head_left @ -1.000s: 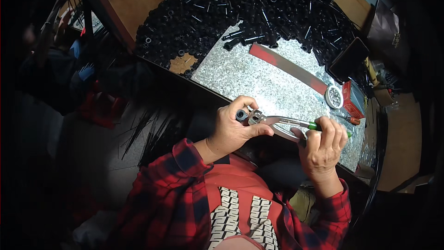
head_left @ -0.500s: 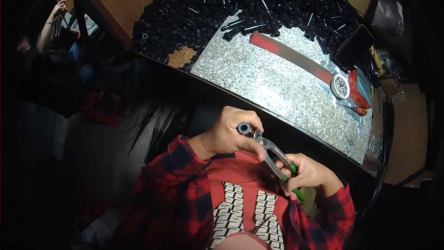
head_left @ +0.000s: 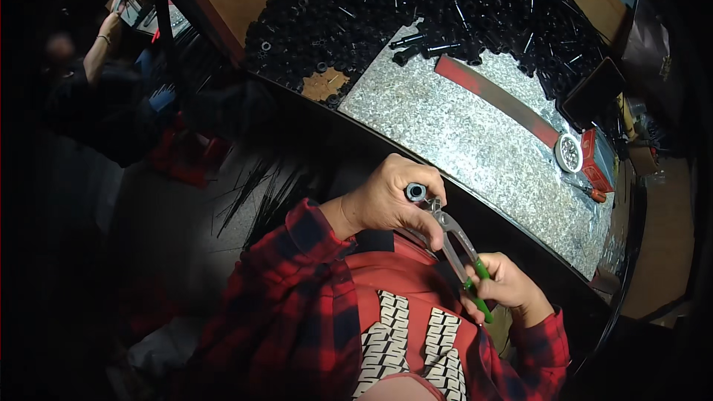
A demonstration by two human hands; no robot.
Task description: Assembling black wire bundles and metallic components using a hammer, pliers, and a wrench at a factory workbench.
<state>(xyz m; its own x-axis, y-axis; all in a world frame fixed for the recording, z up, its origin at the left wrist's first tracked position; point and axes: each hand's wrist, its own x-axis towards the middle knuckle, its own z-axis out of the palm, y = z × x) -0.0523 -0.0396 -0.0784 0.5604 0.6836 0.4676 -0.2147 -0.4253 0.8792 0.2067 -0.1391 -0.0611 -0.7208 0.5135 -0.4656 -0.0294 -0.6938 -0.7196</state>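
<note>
My left hand is closed around a dark tubular part whose round grey-blue end, with a hole in its middle, faces up. The metal jaws of the green-handled pliers meet the part beside my left thumb; how they grip it is hidden by the fingers. Wrapped about the green handles, my right hand holds the pliers at a slant in front of my red apron. Both hands are above my lap, just short of the table edge.
The speckled table carries a large heap of black parts, a red-and-brown strip, a white dish of small metal pieces, a red box, an orange-handled screwdriver and a phone-like dark slab. Another person's hand shows far left.
The pliers' green handles have come closer together in my right hand. The table and its things have shifted right and slightly down in the picture. Both hands keep their holds.
</note>
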